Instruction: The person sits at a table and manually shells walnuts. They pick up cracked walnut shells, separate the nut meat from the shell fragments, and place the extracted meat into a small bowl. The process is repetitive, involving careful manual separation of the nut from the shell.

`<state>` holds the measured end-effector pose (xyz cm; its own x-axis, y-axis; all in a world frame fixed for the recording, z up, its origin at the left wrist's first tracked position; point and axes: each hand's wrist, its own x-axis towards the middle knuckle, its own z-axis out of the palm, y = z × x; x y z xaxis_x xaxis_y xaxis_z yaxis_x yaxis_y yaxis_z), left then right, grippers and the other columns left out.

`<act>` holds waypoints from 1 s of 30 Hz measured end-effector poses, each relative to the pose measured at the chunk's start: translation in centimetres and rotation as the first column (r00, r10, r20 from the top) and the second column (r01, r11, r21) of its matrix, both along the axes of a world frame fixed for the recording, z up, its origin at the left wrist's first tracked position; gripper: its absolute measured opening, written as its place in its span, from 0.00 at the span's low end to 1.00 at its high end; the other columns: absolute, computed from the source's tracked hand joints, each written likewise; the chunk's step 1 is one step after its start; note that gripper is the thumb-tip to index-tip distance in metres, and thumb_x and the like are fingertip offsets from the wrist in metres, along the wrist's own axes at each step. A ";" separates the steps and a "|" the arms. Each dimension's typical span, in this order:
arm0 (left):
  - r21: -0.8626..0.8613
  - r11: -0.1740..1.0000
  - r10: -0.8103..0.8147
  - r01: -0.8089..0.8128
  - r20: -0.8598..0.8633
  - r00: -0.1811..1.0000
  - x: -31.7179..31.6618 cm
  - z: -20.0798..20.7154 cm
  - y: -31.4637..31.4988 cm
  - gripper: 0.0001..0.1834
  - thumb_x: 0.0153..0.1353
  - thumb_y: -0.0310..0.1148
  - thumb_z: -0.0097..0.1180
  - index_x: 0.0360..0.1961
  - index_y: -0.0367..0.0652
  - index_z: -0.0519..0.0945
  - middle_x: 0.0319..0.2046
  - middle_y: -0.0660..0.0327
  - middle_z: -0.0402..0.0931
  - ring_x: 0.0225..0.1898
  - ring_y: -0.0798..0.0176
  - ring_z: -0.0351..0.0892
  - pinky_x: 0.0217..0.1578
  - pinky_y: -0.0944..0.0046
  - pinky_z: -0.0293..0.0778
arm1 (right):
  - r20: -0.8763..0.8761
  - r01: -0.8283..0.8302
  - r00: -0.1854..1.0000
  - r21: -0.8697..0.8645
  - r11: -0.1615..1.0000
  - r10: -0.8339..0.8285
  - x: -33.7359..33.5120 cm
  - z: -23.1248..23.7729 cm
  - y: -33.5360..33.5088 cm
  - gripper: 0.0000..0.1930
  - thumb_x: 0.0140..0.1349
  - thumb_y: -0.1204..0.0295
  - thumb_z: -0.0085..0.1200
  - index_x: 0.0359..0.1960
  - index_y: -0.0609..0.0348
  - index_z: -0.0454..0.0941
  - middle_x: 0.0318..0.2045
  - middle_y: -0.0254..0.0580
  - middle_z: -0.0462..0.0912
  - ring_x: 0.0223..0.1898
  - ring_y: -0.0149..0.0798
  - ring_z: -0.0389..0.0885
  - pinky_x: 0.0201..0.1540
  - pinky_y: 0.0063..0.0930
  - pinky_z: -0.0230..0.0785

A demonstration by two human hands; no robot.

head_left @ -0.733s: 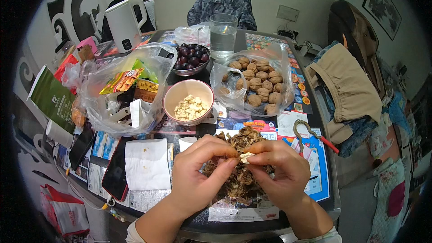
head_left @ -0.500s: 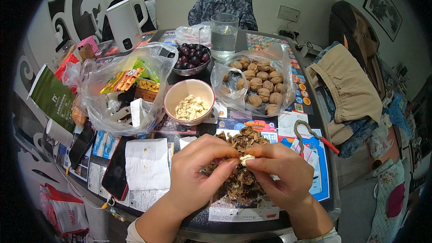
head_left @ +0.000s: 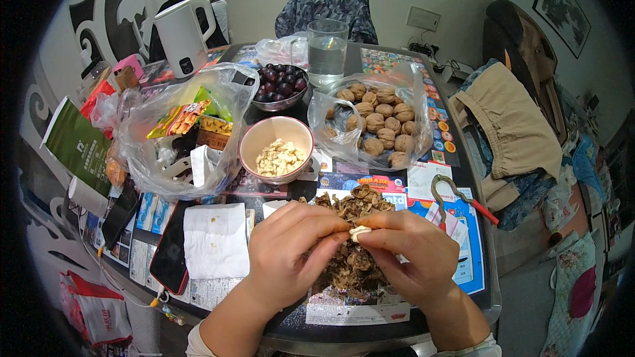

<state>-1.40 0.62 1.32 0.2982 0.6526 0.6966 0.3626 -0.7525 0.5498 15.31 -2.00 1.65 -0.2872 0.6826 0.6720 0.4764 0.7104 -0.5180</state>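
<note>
L to R: 1 dark phone (head_left: 167, 256), 1 clear plastic bag (head_left: 140, 158) w/ snack packs, 1 white kettle (head_left: 177, 36), 1 white tissue (head_left: 215, 244). Next, 1 cream bowl (head_left: 276, 130) part-filled w/ pale kernels (head_left: 280, 157) (overlap, can't count); 1 metal bowl (head_left: 283, 104) of dark fruit just behind. L hand (head_left: 286, 254): fingers curled, tips up against L end of 1 pale nut pc (head_left: 359, 232); can't tell if gripping. Pc sits btwn both hands' fingertips, above 1 brown shell heap (head_left: 357, 270), long axis approx L–R. Cream bowl lies fwd + L of pc, L hand nearer. R hand (head_left: 418, 248) pinches pc's R end. Fwd of R hand: 1 walnut bag (head_left: 343, 139), approx 18 walnuts (head_left: 388, 125) showing, some hidden. Far R: 1 red-handled cracker (head_left: 485, 212), untouched.
</note>
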 end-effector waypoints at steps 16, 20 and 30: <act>-0.237 0.960 -0.090 0.147 0.232 0.968 0.0 -0.5 -0.3 0.04 0.46 0.21 0.52 0.26 0.33 0.75 0.25 0.54 0.74 0.26 0.59 0.74 0.28 0.67 0.68 | -0.342 -0.072 0.940 -0.204 0.976 -0.002 -0.6 -0.7 -0.2 0.10 0.45 0.80 0.57 0.32 0.60 0.76 0.33 0.45 0.78 0.33 0.37 0.79 0.35 0.23 0.70; -0.269 0.947 -0.099 0.177 0.281 0.955 0.1 -0.7 -0.2 0.04 0.46 0.21 0.52 0.26 0.33 0.75 0.26 0.54 0.74 0.26 0.61 0.73 0.28 0.69 0.68 | -0.339 -0.056 0.941 -0.186 0.981 -0.010 -0.6 -0.8 -0.1 0.10 0.45 0.80 0.57 0.31 0.59 0.76 0.33 0.44 0.78 0.33 0.37 0.79 0.34 0.23 0.70; -0.247 0.962 -0.067 0.119 0.208 0.976 0.1 -0.6 -0.1 0.05 0.44 0.22 0.56 0.25 0.34 0.76 0.24 0.56 0.74 0.25 0.61 0.73 0.27 0.69 0.67 | 0.038 0.056 0.998 -0.013 0.998 -0.055 -0.3 0.2 -0.2 0.14 0.45 0.78 0.56 0.37 0.55 0.72 0.36 0.45 0.76 0.32 0.45 0.76 0.32 0.31 0.69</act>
<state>-1.28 0.51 0.68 0.2403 0.7926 0.5603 0.1635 -0.6021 0.7815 14.97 -2.24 1.86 -0.2737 0.7074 0.6516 0.5344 0.6751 -0.5085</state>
